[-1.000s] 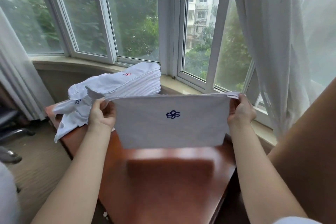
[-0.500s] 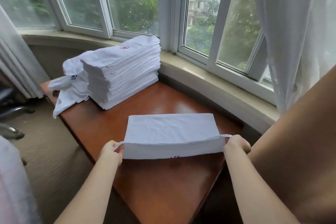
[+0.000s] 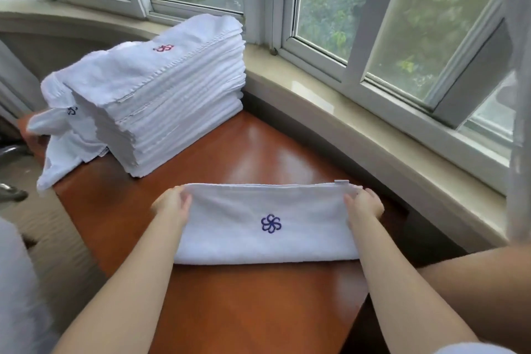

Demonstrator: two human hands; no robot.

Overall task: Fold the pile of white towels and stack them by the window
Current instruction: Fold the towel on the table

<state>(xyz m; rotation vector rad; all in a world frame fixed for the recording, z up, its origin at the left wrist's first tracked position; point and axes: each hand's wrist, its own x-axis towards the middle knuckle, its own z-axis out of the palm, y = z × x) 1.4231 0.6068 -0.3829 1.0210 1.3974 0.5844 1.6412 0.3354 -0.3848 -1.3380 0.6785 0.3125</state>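
A glossy reddish wooden tabletop (image 3: 258,152) runs beside the window sill (image 3: 344,106); at its far end stands a tall stack of folded towels (image 3: 178,100), soft and ribbed at the edges. Nearer lies the folded white towel (image 3: 267,224), limp, light terry with a blue flower emblem, best taken at its corners. The left hand (image 3: 172,204) and right hand (image 3: 363,204) each pinch a far corner

No words or numbers can be read anywhere. The folded towel (image 3: 267,224) on the desk (image 3: 258,310) bears a dark blue embroidered flower-like emblem (image 3: 271,223). The top towel of the stack (image 3: 172,100) carries the same emblem in red (image 3: 163,48), and a loose towel (image 3: 61,135) beside it shows a blue one (image 3: 72,110).
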